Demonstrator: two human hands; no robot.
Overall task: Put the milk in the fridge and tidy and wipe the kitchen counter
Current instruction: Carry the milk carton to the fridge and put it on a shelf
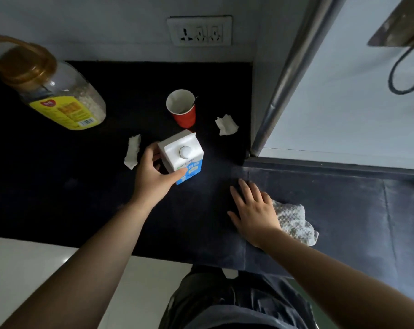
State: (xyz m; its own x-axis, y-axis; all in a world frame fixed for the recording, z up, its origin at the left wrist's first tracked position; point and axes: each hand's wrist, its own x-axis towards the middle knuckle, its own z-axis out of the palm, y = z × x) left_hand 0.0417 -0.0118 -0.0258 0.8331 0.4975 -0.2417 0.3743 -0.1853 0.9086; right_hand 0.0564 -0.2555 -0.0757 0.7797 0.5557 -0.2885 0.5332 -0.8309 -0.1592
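Note:
A white and blue milk carton (182, 154) with a round white cap stands upright in the middle of the black counter (82, 191). My left hand (153, 174) wraps around its left and front sides, thumb across the blue label. My right hand (253, 212) rests flat on the counter to the right, fingers spread, holding nothing. A crumpled grey-white cloth (294, 222) lies just right of that hand, touching it. Two crumpled white tissues lie on the counter: one tissue (132, 151) left of the carton, another tissue (226, 125) behind it to the right.
A red paper cup (182, 108) with a white inside stands behind the carton. A large clear jar (56, 91) with a brown lid and yellow label sits at the back left. A wall socket (199, 30) is above. A window frame (277, 81) borders the right.

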